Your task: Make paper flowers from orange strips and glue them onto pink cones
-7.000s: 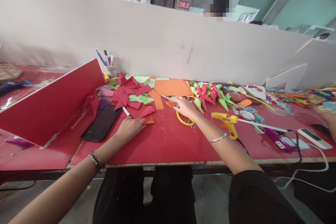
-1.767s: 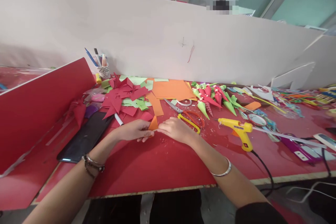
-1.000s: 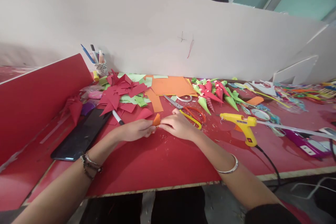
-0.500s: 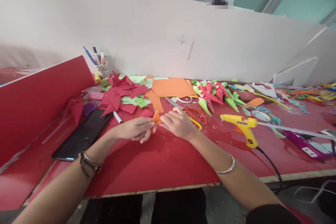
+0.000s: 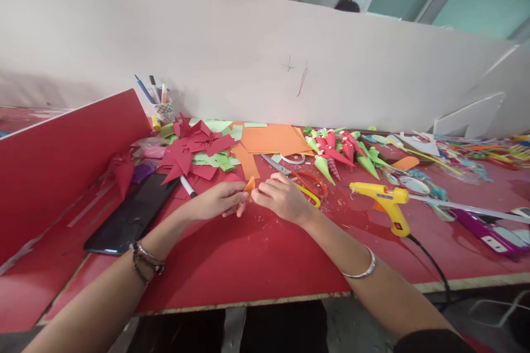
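Note:
Between my two hands, above the red tabletop (image 5: 244, 265), is a small piece of orange paper (image 5: 249, 185), folded or rolled, its tip pointing up. My left hand (image 5: 219, 199) pinches it from the left with thumb and fingers. From the right, my right hand (image 5: 282, 198) has its fingers curled against the paper's other side; they hide most of it. Just behind my right hand lie scissors with orange handles (image 5: 313, 183) and a yellow handle (image 5: 308, 197). A white marker (image 5: 187, 186) rests beyond my left wrist.
Red paper pieces (image 5: 182, 155) and orange sheets (image 5: 273, 139) lie at the back. Red and green paper cones (image 5: 337, 149) sit right of them. A yellow glue gun (image 5: 383, 198) with its cord is at right, a black phone (image 5: 130, 215) at left. A white partition (image 5: 232, 49) stands behind.
The orange paper has turned, so less of it shows between my fingers. My left fingers have drawn in closer around it. The whole view has shifted slightly.

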Demonstrator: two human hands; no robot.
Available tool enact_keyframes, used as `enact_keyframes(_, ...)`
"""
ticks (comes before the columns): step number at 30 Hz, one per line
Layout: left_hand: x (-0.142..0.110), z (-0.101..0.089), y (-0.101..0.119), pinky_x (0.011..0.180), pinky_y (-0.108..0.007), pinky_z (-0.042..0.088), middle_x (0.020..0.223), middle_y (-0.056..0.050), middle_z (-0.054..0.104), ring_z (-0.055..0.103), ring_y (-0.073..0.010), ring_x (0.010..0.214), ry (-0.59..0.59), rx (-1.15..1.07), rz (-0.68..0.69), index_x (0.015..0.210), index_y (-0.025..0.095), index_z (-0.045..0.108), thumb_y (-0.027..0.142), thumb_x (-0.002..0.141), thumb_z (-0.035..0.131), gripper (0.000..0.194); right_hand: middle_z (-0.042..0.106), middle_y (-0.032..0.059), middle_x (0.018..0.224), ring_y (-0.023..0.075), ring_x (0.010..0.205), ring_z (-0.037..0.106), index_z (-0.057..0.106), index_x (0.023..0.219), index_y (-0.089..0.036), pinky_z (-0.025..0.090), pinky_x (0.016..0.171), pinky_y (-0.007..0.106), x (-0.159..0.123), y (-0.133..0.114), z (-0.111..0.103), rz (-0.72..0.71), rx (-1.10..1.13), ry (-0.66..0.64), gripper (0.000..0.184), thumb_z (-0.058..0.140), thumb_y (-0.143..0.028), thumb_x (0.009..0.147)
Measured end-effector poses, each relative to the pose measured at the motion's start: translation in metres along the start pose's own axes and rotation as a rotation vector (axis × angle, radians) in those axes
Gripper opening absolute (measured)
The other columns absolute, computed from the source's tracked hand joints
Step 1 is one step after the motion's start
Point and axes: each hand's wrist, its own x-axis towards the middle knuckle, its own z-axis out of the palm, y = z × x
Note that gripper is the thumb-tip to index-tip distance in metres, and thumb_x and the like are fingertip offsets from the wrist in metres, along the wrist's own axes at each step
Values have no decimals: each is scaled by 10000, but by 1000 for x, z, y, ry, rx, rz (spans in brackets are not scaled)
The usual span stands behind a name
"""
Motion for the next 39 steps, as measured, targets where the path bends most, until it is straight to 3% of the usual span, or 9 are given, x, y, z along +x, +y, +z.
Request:
enact_keyframes(6,2,-2,-2,340,-151,239,575,36,518,337,-5,336,8,-59,-55,701,147,402,363,852,355,267,584,15,836,105,703,474,538,925,-192,327,730,256,1,-5,1,15,37,150,163,408,-137,844)
enact_keyframes(10,2,-1,-4,316,-144,210,535,56,500,312,-8,310,20,-91,-60,759,160,377,356,857,343,221,597,25,850,109,720,476,561,902,-185,344,749,252,1,-8,1,91,109,169,177,397,-141,851)
enact_keyframes(13,2,3,-4,347,-151,262,562,44,527,353,-22,342,70,-47,2,784,168,351,342,870,313,198,603,22,878,111,758,485,565,885,-184,348,750,248,1,-9,2,157,192,158,180,392,-145,857)
enact_keyframes(19,0,8,0,466,-186,361,619,17,568,469,-63,460,152,402,101,731,179,329,279,890,229,213,604,13,794,115,720,490,563,777,-172,355,697,242,2,-9,1,271,399,78,172,417,-210,858)
enact_keyframes(24,0,9,3,496,-217,359,657,-16,576,524,-113,532,155,854,64,777,162,374,278,868,311,160,590,14,781,117,703,494,544,788,-168,364,676,241,4,-6,-2,349,584,-27,131,434,-209,847)
enact_keyframes(30,2,13,6,399,-215,260,582,-1,541,462,-112,430,144,1047,-20,801,142,391,237,878,301,152,567,2,768,115,677,513,498,840,-190,386,649,244,1,-7,2,501,747,-73,39,475,-202,810)
enact_keyframes(34,3,14,4,391,-205,252,567,5,540,469,-111,432,119,1086,9,829,129,397,210,872,326,116,588,26,868,126,770,550,437,1040,-199,411,677,240,0,-9,5,606,874,-69,261,502,-206,787)
enact_keyframes(39,3,14,-1,398,-208,286,580,-11,543,498,-126,446,146,1194,19,863,116,423,252,889,293,190,599,9,738,127,680,522,561,831,-194,374,660,250,0,-8,7,521,728,-119,86,483,-220,807)
